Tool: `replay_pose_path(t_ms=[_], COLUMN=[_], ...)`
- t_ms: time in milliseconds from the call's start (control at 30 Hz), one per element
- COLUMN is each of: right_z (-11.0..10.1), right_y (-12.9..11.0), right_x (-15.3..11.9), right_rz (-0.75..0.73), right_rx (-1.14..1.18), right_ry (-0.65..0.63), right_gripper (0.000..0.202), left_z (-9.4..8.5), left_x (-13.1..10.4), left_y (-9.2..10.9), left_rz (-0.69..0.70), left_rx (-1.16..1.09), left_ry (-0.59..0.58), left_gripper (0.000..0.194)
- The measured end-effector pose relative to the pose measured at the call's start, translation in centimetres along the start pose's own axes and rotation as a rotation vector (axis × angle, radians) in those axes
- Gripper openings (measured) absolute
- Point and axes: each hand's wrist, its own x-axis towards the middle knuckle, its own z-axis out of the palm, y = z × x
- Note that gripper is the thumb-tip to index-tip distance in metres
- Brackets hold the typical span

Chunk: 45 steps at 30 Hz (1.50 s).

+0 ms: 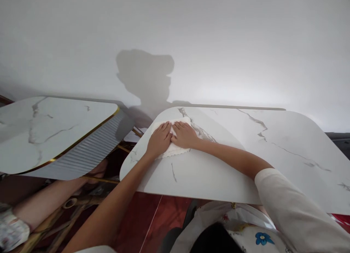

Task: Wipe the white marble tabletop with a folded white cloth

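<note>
A white cloth [177, 149] with a scalloped edge lies spread on the left part of a white marble-patterned table [213, 172]. My left hand [159, 139] rests flat on the cloth, its fingers stretched out and pointing away from me. Beside it, my right hand [184, 134] also presses flat on the cloth, fingers extended towards the left. The two hands touch or nearly touch at the thumbs. Neither is wrapped round anything. Part of the cloth is hidden under both hands.
A second marble-patterned table [62, 125] with gold trim and a ribbed side stands at the left. Behind both tables rises a white wall [232, 52]. Another person's leg [51, 198] and a bamboo-like frame [68, 220] show at the lower left, above the red floor [153, 216].
</note>
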Motion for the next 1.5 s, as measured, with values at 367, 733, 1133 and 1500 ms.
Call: replay_pose_path(t_ms=[367,733,1133,1500], right_z=[2.1,0.6,-1.2,-1.7], right_y=[5.6,10.6,7.6,-2.5], right_x=[7.2,7.4,-0.2,-7.2], right_rz=[0.038,0.147,0.242,0.095], right_rx=[-0.023,-0.114,-0.185,-0.132], right_ry=[0.024,0.044,0.083,0.026], right_gripper=[0.048,0.047,0.054,0.057], left_z=[3.1,5.3,3.2,-1.9], left_x=[8.5,14.4,10.2,-3.2], left_y=[-4.0,-1.0,3.8,5.6], left_rz=[0.018,0.015,0.228,0.105], left_rx=[0.034,-0.030,-0.088,-0.082], left_ry=[-0.035,-0.010,-0.099,-0.066], left_gripper=[0.050,0.048,0.051,0.053])
